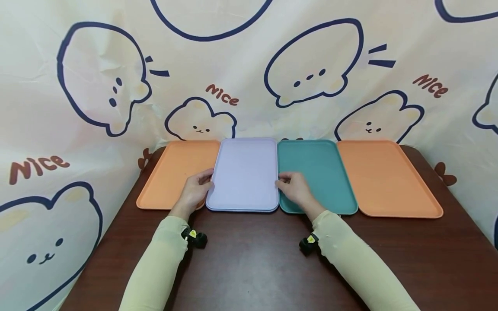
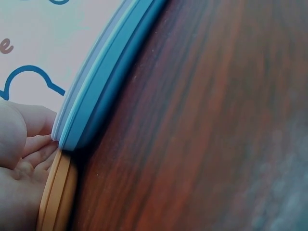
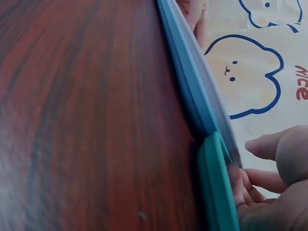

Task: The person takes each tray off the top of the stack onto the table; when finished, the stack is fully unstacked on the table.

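Observation:
A lavender tray (image 1: 245,172) lies on a blue tray (image 2: 103,86), whose side shows beneath it in both wrist views. My left hand (image 1: 196,188) holds the lavender tray's left edge, the thumb near the front and the fingers farther back. At the opposite edge is my right hand (image 1: 297,188), its fingers curled against the tray's side. In the right wrist view its thumb sits just off the rim. Beneath my left hand is an orange tray (image 1: 163,181). A green tray (image 1: 323,168) lies under my right hand, against the stack.
Another orange tray (image 1: 393,181) lies at the far right of the row. The trays sit along the back of a dark wood table (image 1: 241,259). Behind and beside it hangs a pale cloth (image 1: 249,65) printed with cartoon bears.

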The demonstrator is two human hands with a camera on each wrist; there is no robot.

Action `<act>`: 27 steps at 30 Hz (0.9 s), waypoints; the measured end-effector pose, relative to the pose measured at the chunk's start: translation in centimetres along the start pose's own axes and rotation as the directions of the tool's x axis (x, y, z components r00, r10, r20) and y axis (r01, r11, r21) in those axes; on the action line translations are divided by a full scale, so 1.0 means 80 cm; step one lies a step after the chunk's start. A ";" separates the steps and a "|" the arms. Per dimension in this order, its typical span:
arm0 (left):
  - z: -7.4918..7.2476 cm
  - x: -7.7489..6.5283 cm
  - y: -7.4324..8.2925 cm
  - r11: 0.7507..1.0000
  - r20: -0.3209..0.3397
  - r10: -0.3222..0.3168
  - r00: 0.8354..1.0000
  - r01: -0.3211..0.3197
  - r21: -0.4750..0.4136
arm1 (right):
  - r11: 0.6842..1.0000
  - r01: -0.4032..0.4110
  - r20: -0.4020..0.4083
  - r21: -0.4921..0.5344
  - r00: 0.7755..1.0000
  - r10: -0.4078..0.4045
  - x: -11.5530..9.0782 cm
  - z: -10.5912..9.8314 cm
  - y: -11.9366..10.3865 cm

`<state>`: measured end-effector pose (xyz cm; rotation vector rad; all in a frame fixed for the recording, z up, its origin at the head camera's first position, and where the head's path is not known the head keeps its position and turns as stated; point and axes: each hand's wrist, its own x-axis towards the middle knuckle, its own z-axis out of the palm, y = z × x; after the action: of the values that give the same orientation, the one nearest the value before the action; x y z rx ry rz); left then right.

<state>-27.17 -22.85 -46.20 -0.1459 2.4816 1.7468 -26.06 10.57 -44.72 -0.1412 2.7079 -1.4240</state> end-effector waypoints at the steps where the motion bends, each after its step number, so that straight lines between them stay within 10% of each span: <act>1: 0.000 0.000 -0.001 1.000 0.000 0.000 1.000 0.000 -0.003 | 1.000 -0.005 -0.003 -0.004 1.000 0.005 0.000 0.002 -0.001; 14: -0.003 -0.002 0.000 0.999 -0.003 -0.037 0.999 0.037 -0.017 | 0.997 -0.075 -0.130 -0.012 0.989 0.073 0.005 0.021 -0.013; 27: -0.004 -0.002 -0.001 0.999 0.022 -0.006 1.000 0.006 -0.037 | 0.987 -0.133 -0.133 0.095 0.980 0.145 0.013 -0.019 -0.016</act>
<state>-27.05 -23.14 -46.13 -0.1363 2.4319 1.7834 -27.17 10.97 -42.78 0.1563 2.6957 -1.5593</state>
